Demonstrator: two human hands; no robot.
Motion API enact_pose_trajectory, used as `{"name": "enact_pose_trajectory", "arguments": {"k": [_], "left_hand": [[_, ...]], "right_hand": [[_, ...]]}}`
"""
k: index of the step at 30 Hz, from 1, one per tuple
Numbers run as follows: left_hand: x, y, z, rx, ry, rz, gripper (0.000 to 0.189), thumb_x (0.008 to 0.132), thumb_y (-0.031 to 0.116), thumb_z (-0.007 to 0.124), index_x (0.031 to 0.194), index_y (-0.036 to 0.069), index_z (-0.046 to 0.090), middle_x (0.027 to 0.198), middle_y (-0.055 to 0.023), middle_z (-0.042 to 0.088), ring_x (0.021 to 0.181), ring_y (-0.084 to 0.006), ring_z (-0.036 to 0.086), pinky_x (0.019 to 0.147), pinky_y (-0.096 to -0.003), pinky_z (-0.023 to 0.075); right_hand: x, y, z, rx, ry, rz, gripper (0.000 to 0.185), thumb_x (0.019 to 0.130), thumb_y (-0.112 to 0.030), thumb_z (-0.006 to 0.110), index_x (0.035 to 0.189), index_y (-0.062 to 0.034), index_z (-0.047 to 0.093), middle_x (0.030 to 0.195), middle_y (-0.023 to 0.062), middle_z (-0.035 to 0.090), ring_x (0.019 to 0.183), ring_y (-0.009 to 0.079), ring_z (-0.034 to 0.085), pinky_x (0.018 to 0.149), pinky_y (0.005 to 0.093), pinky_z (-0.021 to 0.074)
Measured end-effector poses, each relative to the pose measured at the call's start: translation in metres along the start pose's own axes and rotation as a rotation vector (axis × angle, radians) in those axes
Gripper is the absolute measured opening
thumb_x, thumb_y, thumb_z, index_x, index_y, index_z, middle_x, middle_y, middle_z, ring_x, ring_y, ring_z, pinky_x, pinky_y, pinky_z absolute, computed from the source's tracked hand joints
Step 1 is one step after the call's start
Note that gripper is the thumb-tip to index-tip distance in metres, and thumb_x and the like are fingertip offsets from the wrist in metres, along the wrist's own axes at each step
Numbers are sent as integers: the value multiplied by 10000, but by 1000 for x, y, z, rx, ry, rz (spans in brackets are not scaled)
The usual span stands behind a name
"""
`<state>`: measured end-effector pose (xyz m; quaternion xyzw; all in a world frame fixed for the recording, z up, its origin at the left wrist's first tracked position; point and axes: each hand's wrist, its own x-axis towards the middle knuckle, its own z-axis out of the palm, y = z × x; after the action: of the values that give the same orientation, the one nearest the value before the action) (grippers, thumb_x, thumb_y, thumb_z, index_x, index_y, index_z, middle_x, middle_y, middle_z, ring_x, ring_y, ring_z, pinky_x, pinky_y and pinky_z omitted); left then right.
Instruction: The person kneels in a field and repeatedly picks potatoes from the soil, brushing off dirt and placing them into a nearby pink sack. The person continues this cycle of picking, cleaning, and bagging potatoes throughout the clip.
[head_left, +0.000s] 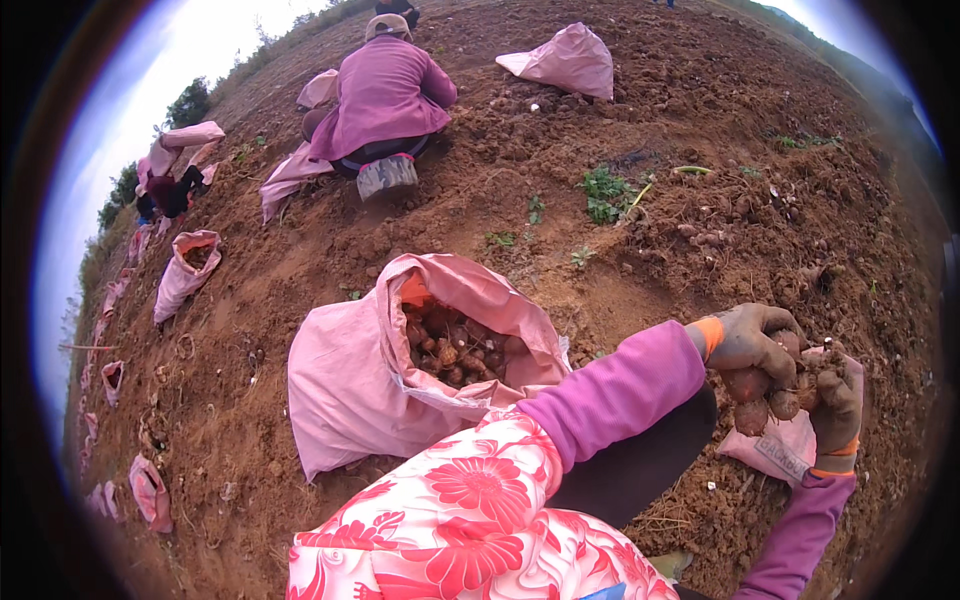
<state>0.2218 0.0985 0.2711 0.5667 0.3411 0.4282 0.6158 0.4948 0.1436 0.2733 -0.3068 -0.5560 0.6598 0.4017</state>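
A clump of round brown tubers, apparently taro (751, 417), hangs between my gloved hands at the right. My left hand (757, 345), in a soiled work glove with an orange cuff, grips the clump from its upper left. Around its right side curl the fingers of my right hand (838, 405), gloved the same way. Soil and fine roots cling to the tubers. Left of my left forearm stands a pink woven sack (337, 390), its mouth rolled open on many similar tubers (454, 349). Below the clump lies another pink sack (776, 448) bearing print, partly hidden by my right hand.
A person in a purple top (386, 86) squats ahead on a low stool (387, 178). Pink sacks stand farther off, one at the back (566, 60) and one with contents at left (186, 274). Loose tubers (705, 236) and green weeds (604, 193) lie on the rough soil.
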Motion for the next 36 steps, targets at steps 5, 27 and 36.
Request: {"name": "enact_pose_trajectory", "arguments": {"k": [5, 27, 36], "left_hand": [[-71, -51, -44, -301, 288, -71, 483, 824, 153, 785, 1248, 11, 602, 1054, -47, 654, 977, -157, 638, 880, -335, 538], [-296, -128, -185, 978, 76, -1656, 789, 792, 715, 676, 1306, 116, 689, 1284, -132, 689, 1192, -307, 647, 1024, -408, 471], [-345, -113, -153, 734, -715, -1786, 577, 757, 320, 847, 1251, 58, 704, 1156, -102, 726, 985, -231, 683, 810, -375, 551]], "right_hand": [[37, 39, -33, -92, 395, 338, 195, 977, -333, 641, 1074, -167, 669, 944, 8, 677, 783, 174, 655, 580, 324, 521], [-463, 68, -369, -657, 1124, 1071, 262, 957, -300, 667, 1187, -178, 641, 720, -32, 539, 492, 109, 431, 425, 284, 298], [-567, 206, -260, -522, 1076, 1253, 377, 923, -344, 704, 1250, -162, 659, 921, 98, 699, 755, 240, 640, 659, 380, 491]]}}
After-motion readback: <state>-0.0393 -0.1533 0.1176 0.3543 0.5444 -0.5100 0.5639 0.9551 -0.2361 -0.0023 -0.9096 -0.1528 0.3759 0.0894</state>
